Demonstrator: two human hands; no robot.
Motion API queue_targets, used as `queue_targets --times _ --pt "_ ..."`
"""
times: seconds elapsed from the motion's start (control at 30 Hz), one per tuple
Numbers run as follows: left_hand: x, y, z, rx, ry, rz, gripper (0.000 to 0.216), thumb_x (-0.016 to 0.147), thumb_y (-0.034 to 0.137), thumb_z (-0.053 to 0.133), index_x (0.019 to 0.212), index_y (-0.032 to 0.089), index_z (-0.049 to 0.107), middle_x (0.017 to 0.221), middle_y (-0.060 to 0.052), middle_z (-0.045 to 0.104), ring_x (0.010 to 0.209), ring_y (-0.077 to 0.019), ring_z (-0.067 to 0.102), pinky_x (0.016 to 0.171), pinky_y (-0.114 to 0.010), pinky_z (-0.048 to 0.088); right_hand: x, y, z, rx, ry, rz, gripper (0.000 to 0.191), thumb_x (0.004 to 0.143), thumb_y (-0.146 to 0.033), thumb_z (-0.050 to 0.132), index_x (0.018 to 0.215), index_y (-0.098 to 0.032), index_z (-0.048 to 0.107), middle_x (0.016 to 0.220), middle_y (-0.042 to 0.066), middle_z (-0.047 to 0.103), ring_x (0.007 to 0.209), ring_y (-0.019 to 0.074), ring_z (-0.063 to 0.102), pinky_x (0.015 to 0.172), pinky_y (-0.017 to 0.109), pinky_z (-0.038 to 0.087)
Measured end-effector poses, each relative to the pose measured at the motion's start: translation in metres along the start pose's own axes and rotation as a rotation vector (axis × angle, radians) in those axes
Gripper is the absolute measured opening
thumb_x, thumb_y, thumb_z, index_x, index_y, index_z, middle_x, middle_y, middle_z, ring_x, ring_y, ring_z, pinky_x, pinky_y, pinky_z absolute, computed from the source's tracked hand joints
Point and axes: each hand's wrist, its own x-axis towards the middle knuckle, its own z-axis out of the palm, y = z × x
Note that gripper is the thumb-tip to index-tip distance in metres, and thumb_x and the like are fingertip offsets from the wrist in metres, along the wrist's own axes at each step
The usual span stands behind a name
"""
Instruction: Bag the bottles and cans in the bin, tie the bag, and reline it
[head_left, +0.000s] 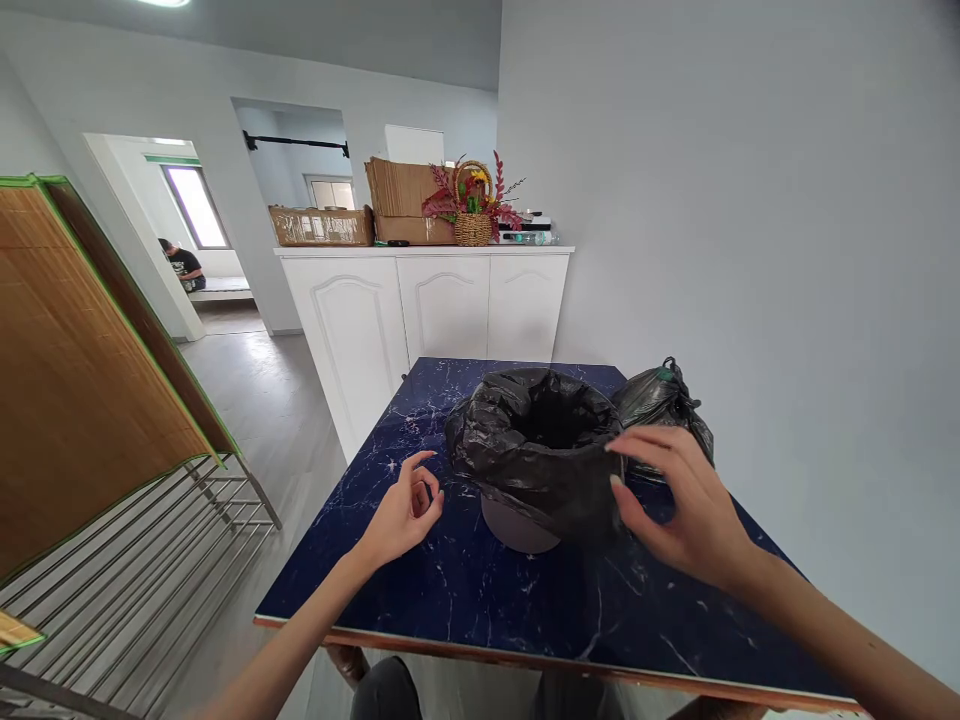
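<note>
A bin stands on the dark blue marbled table, with a black garbage bag lining it and folded down over its rim. Only the lower grey wall of the bin shows. To its left, my left hand hovers with loosely curled fingers, apart from the bag and holding nothing. My right hand is at the bag's right side, thumb and fingers spread, with nothing visible between them. Its fingertips are close to the bag's edge; whether they touch I cannot tell. Behind it sits a tied, filled black garbage bag.
A white cabinet beyond the table carries cardboard boxes and a flower basket. A metal rack with a bamboo mat stands left. The wall borders the right. A person sits in a far room.
</note>
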Motion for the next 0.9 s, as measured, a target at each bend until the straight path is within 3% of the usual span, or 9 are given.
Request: queue_targets --times 0.1,0.2,0.37,0.6,0.77,0.9 --pt "-0.009 -0.016 0.01 -0.04 0.07 -0.088 0.053 0.101 0.044 0.056 0.147 0.024 0.036 0.094 0.002 0.063 0.062 -0.0137 0.055 0.06 -0.027 0.046 0.028 0.01 0.005 0.069 -0.164 0.006 0.035 0.103 -0.03 0.066 0.137 -0.029 0.06 0.129 0.011 0.071 0.125 0.0326 0.065 0.108 0.054 0.051" --pt "-0.017 -0.03 0.014 -0.063 0.111 -0.139 0.046 0.101 0.048 0.053 0.138 0.021 0.044 0.091 0.001 0.063 0.061 -0.0139 0.055 0.06 -0.028 0.045 0.041 0.025 0.013 0.164 -0.273 -0.069 0.015 0.107 -0.039 0.063 0.115 -0.029 0.071 0.108 0.005 0.079 0.111 0.0286 0.073 0.11 0.053 0.052" --pt "-0.024 -0.044 0.009 -0.127 0.145 -0.197 0.037 0.102 0.05 0.047 0.124 0.02 0.052 0.08 0.003 0.06 0.062 -0.015 0.057 0.06 -0.028 0.047 0.036 0.026 0.007 0.127 -0.31 -0.137 0.021 0.109 -0.041 0.061 0.112 -0.026 0.075 0.097 0.006 0.081 0.089 0.0243 0.076 0.077 0.038 0.059" --pt "-0.025 -0.04 0.007 -0.136 0.119 -0.206 0.035 0.099 0.05 0.053 0.117 0.021 0.06 0.077 0.003 0.064 0.062 -0.0153 0.059 0.061 -0.027 0.045 -0.002 0.018 -0.043 -0.114 -0.279 -0.115 0.025 0.108 -0.045 0.06 0.112 -0.027 0.076 0.089 0.005 0.081 0.069 0.0214 0.073 0.061 0.033 0.051" --pt "-0.023 -0.035 0.006 -0.118 0.121 -0.189 0.032 0.098 0.049 0.054 0.111 0.021 0.064 0.074 0.002 0.064 0.064 -0.0164 0.06 0.063 -0.028 0.045 -0.041 0.046 -0.088 -0.247 -0.237 -0.09 0.027 0.107 -0.05 0.06 0.117 -0.03 0.076 0.098 0.003 0.084 0.077 0.0246 0.08 0.067 0.036 0.057" --pt "-0.022 -0.035 0.005 -0.1 0.12 -0.178 0.032 0.097 0.048 0.054 0.108 0.021 0.067 0.074 0.001 0.065 0.064 -0.0167 0.059 0.064 -0.028 0.045 -0.068 0.073 -0.115 -0.411 -0.202 -0.102 0.034 0.109 -0.053 0.055 0.113 -0.029 0.078 0.099 0.002 0.085 0.076 0.0209 0.081 0.064 0.033 0.056"
